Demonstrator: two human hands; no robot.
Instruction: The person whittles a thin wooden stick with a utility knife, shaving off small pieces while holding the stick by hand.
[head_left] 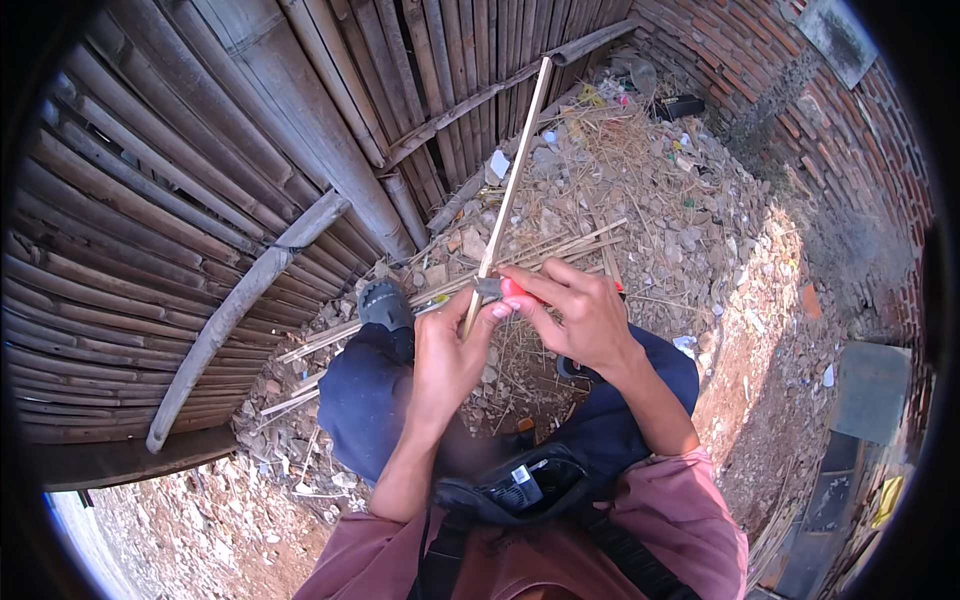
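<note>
My left hand (450,345) is closed around the lower part of a long pale wooden strip (518,175), which slants up and away from me. In my right hand (588,320) is a red-handled knife (515,289), gripped with the fingers wrapped over its handle. Its short grey blade lies against the strip just above my left fingers. The thumbs of both hands meet close by the blade. Much of the handle is hidden under my right fingers.
Several loose strips (560,250) lie on the rubble between and beyond my knees. A slatted bamboo wall (200,170) stands at the left, a brick wall (860,130) at the right. An open black bag (520,485) is at my waist. Grey boards (868,392) lean at the right.
</note>
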